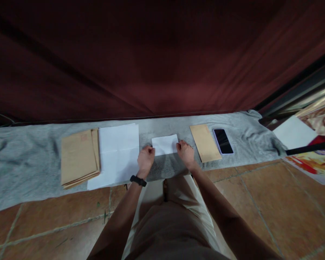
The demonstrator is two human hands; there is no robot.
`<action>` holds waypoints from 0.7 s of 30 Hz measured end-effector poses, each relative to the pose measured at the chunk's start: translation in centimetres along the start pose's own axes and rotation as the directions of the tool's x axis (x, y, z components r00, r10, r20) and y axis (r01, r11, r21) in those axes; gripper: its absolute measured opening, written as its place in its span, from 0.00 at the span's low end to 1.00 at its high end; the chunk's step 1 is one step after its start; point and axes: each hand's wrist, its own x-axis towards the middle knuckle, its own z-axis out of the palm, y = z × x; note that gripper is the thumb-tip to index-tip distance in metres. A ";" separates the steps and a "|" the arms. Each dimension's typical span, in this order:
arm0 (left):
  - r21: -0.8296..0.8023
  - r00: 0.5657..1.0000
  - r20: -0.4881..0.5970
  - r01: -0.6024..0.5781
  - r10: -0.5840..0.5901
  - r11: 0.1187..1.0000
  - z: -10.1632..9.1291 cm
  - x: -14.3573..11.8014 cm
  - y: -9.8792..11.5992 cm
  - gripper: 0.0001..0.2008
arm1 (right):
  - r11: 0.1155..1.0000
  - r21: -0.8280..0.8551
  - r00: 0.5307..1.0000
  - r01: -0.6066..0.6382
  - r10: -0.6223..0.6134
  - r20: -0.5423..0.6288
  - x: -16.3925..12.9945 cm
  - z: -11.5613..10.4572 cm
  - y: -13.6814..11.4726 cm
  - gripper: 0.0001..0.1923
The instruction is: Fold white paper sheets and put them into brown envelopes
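Note:
A small folded white paper [165,143] lies on the grey cloth [24,159] straight ahead of me. My left hand [145,159], with a black band at the wrist, presses its fingertips on the paper's left near corner. My right hand [186,153] does the same at the right near corner. Both hands are curled, fingers bent down onto the sheet. Just left of my left hand lies a stack of white sheets [117,153], and further left a pile of brown envelopes [78,157].
A single brown envelope [205,142] lies right of my right hand, with a black phone [223,141] beside it. A dark red curtain [151,54] hangs behind the cloth. Tiled floor [273,206] lies in front. White paper [294,133] and printed material lie at far right.

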 end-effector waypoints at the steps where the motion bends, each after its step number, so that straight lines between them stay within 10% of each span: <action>1: 0.021 1.000 -0.002 0.004 -0.004 1.000 0.0 -0.1 0.1 0.11 | 1.000 -0.013 1.000 0.004 -0.004 -0.008 -0.1 0.1 -0.1 0.15; 21: 0.081 0.998 -0.025 0.062 -0.061 0.995 -0.1 0.1 0.8 0.11 | 0.996 -0.007 0.987 0.085 -0.085 -0.133 -0.8 0.6 -0.6 0.19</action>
